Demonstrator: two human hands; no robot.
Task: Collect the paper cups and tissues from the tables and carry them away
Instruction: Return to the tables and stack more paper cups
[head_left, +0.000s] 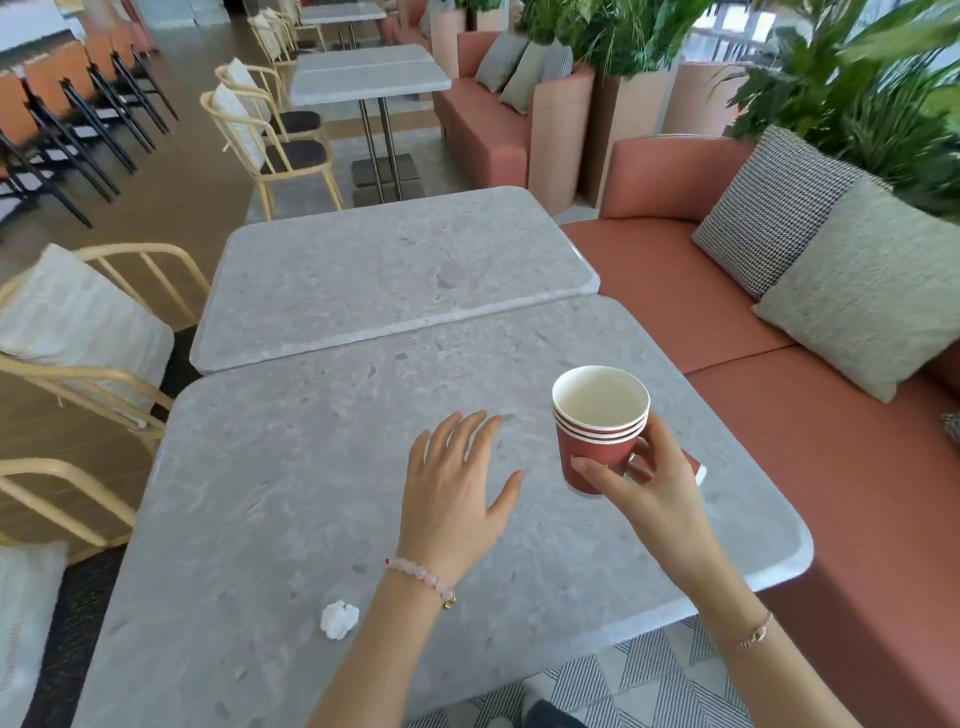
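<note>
tissue (339, 618) on table (260, 493), cup stack (600, 431) further right, sofa (779, 415) beside table

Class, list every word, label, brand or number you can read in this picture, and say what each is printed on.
No text can be read anywhere.
The red paper cups in the right hand: no print shows on the visible sides.
The crumpled tissue and the grey table: no writing.

A nested stack of red paper cups (597, 441), white inside and empty at the top, is held upright in the right hand (654, 483) above the right side of the near grey table (270, 493). A crumpled white tissue (339, 618) lies on the same table toward its near edge, left of the cups.
</note>
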